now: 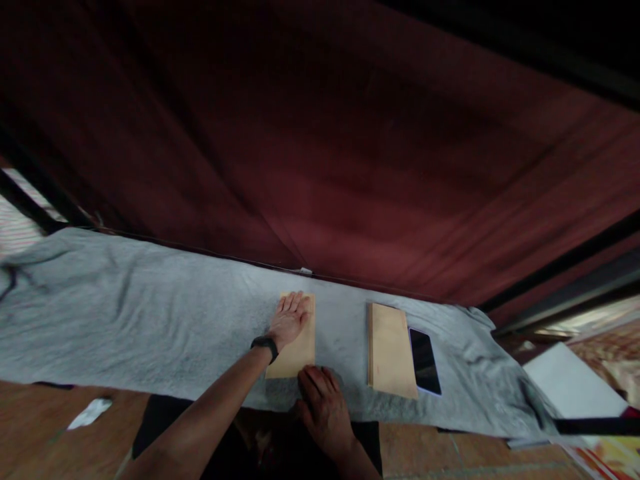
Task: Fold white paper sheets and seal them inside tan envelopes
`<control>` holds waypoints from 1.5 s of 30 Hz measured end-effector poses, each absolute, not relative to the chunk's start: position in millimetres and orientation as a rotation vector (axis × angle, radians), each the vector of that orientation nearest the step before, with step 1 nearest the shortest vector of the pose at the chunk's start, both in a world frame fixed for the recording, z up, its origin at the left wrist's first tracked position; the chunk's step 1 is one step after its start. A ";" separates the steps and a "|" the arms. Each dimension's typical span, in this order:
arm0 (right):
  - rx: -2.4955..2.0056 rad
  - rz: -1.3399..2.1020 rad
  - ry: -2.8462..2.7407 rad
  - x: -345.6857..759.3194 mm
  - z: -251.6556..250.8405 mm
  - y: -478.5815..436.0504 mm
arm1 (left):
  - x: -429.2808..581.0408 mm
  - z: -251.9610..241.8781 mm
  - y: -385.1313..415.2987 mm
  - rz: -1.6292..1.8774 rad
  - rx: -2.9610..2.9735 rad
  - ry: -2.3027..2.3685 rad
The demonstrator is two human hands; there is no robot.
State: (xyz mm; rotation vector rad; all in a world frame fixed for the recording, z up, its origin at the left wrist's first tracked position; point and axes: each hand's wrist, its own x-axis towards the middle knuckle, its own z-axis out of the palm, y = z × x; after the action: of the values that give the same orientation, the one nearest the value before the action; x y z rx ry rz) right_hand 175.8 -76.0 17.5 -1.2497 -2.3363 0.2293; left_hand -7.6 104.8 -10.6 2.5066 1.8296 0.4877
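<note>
A tan paper envelope point(295, 353) lies flat on the grey cloth in front of me. My left hand point(290, 319) rests palm down on its upper part, fingers stretched out, with a black band on the wrist. Near the envelope's lower right corner is my right hand point(325, 405), its fingers bent down on the cloth at the near edge; whatever may be under them is hidden. To the right sits a stack of similar tan envelopes point(395, 350).
A phone point(425, 360) with a dark screen lies beside the stack. The grey cloth point(170, 313) covers a long narrow surface. A dark red fabric point(320, 167) rises behind it. White paper point(90, 413) lies on the floor at the left.
</note>
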 end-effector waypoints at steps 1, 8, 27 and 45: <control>-1.248 0.226 -2.335 175.6 17.5 -76.0 | -4.3 -10.6 104.0 0.480 2.502 1.823; -1.239 0.240 -2.304 174.2 18.4 -76.1 | 6.3 -7.1 87.3 0.466 2.636 1.636; -1.210 0.200 -2.377 185.9 10.3 -78.6 | -44.2 6.7 -49.0 0.376 3.011 1.270; -1.113 0.179 -2.567 192.3 9.1 -64.6 | -26.5 -10.4 -81.0 0.587 3.043 1.511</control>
State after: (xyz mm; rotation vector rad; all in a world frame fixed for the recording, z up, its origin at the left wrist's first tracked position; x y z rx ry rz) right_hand 192.3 -64.6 9.1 -1.1134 -2.5674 0.1792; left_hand -26.5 -81.0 -10.4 3.0427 1.5107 0.5873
